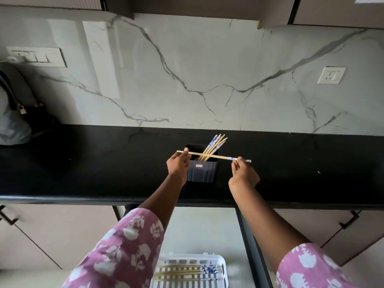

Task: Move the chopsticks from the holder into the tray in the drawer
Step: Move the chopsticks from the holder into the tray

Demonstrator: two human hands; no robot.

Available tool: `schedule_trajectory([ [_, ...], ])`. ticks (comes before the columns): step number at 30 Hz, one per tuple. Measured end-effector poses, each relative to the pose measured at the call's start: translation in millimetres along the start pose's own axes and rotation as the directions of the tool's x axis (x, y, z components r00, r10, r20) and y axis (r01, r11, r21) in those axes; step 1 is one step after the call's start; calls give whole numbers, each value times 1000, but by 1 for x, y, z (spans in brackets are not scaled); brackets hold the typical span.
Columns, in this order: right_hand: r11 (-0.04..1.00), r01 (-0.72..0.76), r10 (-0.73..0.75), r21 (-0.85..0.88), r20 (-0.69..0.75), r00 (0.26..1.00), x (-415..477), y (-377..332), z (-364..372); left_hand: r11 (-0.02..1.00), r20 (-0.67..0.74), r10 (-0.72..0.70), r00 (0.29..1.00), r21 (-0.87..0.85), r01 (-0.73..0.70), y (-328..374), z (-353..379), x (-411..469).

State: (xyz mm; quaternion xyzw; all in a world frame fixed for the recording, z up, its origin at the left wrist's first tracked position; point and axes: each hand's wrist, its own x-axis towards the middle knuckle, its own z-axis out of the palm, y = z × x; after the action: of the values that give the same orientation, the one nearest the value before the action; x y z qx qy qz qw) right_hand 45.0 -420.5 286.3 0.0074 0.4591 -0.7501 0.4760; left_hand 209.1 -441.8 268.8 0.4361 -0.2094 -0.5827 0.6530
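On counter, holder [202, 163] keeps chopsticks [214, 145]; tray [223, 265] holds more; both hands' fingers [185, 151] pinch 1 chopstick [216, 156]

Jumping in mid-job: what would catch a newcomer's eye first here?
The single chopstick held level between the left hand and right hand, just above the dark holder on the black counter. Then the white tray in the open drawer below, some chopsticks already in it.
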Motion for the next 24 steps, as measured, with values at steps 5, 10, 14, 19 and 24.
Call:
schedule_trajectory([
  [5,971,-212,209,-110,-45,977,3,16,-24,999,0,8,1000,-33,-8,3,4,-8],
  [10,567,295,-275,-769,160,948,0,32,-30,997,-13,63,998,47,-62,2,-6,-6],
  [14,-75,780,-298,-621,761,577,-6,46,-28,988,4,73,997,133,-73,-4,-17,-4],
  [19,-363,848,-60,-385,918,391,-9,68,-20,983,38,52,998,177,-58,-14,-32,0],
  [24,-393,835,29,-385,902,430,-5,91,-28,979,57,-1,998,203,-10,-17,-60,9],
])
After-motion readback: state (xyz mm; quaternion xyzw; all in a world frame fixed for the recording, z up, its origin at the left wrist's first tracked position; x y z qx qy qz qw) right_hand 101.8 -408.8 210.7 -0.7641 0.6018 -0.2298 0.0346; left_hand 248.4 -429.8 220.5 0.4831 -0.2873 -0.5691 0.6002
